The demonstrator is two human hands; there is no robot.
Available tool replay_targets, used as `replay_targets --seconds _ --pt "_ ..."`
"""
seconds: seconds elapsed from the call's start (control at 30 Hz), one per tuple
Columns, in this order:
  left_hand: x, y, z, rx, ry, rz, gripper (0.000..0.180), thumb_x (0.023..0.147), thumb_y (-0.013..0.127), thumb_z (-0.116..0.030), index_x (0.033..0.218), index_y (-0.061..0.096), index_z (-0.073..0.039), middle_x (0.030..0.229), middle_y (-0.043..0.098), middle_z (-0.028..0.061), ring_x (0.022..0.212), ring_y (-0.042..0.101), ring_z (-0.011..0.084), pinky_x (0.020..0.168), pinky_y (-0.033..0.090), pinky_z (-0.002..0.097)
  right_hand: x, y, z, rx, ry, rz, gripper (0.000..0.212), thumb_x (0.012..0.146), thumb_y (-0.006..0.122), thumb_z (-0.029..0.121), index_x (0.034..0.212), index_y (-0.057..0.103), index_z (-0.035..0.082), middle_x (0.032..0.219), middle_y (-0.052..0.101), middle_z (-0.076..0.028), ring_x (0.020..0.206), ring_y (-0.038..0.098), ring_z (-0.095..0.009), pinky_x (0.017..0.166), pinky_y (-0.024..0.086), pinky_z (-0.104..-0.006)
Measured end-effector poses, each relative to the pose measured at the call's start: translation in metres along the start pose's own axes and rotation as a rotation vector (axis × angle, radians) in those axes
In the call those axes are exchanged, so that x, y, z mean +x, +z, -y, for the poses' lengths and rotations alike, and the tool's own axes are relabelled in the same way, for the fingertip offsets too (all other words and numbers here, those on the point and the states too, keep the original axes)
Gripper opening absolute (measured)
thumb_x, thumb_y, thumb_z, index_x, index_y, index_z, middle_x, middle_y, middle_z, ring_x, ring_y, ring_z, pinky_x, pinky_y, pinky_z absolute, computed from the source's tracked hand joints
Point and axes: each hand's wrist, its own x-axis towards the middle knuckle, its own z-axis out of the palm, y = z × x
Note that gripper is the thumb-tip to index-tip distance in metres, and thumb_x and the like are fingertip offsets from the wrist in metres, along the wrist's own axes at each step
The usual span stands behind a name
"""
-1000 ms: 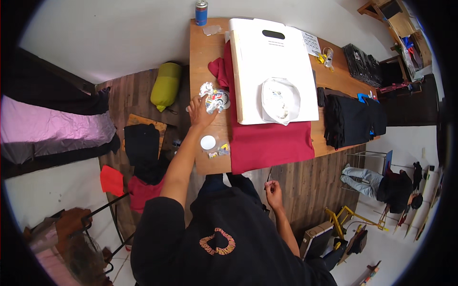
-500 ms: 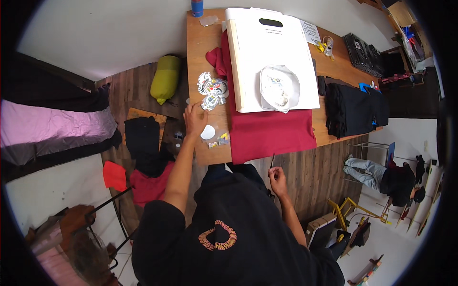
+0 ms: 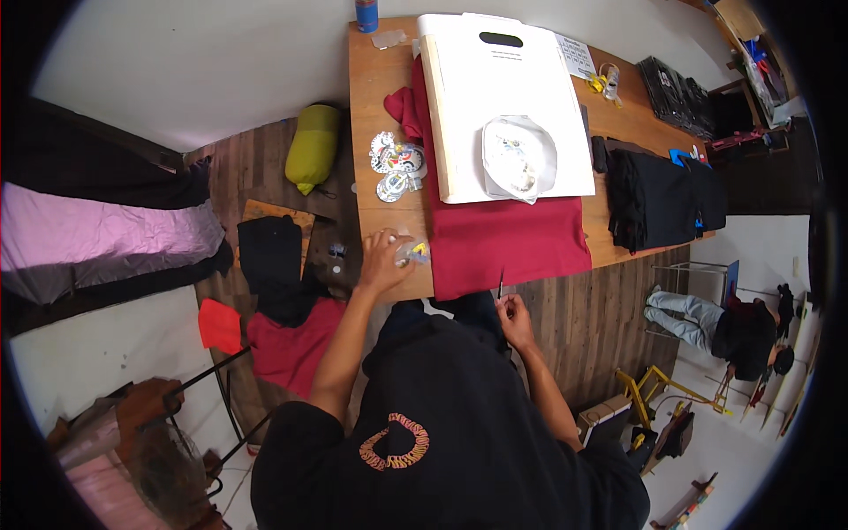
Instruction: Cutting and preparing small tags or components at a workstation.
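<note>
Dark slim tool points lengthwise forward; right hand pinched around it, left hand half-curled, hold unclear.

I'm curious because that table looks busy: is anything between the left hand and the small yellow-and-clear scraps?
Nothing visible is. The left hand is right at the left edge of the scraps; whether it touches them is unclear. The red cloth lies to their right, out of the way.
</note>
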Motion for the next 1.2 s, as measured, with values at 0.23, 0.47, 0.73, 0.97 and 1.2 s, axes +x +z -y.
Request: replay_targets --seconds 0.23,0.47,0.73,0.97,1.2 --pt "-0.002 0.01 -0.016 0.029 0.082 0.038 0.022 0.072 0.073 -0.014 0.093 0.071 -0.014 0.096 0.055 0.0048 0.094 0.051 0.024 0.083 0.037 0.0389 0.001 0.008 0.012 -0.035 -0.013 0.002 0.019 0.092 0.061 0.02 0.096 0.051 0.004 0.068 0.051 0.002 0.062 0.047 -0.005 0.057 0.039 -0.0223" --pt "-0.002 0.002 -0.027 -0.068 -0.03 -0.214 0.014 0.08 0.068 -0.009 0.093 0.071 -0.01 0.077 0.062 0.0051 0.069 0.058 0.0215 0.065 0.043 0.0327 0.008 0.007 0.027 0.051 0.012 -0.015 0.02 0.091 0.063 0.019 0.092 0.051 0.003 0.063 0.046 0.003 0.057 0.041 -0.005 0.053 0.035 -0.0231" --pt "0.028 -0.015 -0.102 -0.544 -0.155 -0.365 0.02 0.087 0.057 0.001 0.104 0.066 -0.001 0.09 0.069 0.0127 0.075 0.066 0.0164 0.074 0.051 0.0262 0.025 -0.01 0.081 0.405 -0.007 0.033 0.014 0.096 0.055 0.016 0.1 0.052 0.003 0.08 0.058 -0.004 0.07 0.055 -0.01 0.062 0.045 -0.0232" --pt "0.074 -0.009 -0.159 -1.021 -0.156 -0.386 0.022 0.092 0.055 -0.001 0.113 0.057 0.008 0.102 0.065 0.016 0.083 0.065 0.0133 0.074 0.05 0.0213 0.062 -0.038 0.167 0.752 0.017 0.235 0.018 0.099 0.047 0.015 0.11 0.047 0.001 0.094 0.062 -0.012 0.083 0.063 -0.019 0.073 0.051 -0.0291" --pt "0.095 0.01 -0.197 -1.179 -0.33 -0.477 0.029 0.09 0.06 -0.001 0.117 0.054 0.01 0.098 0.066 0.0151 0.084 0.067 0.0196 0.077 0.055 0.0273 0.098 -0.052 0.178 0.901 -0.11 0.347 0.018 0.096 0.05 0.014 0.111 0.046 0.004 0.083 0.055 -0.007 0.068 0.054 -0.013 0.065 0.048 -0.0281"
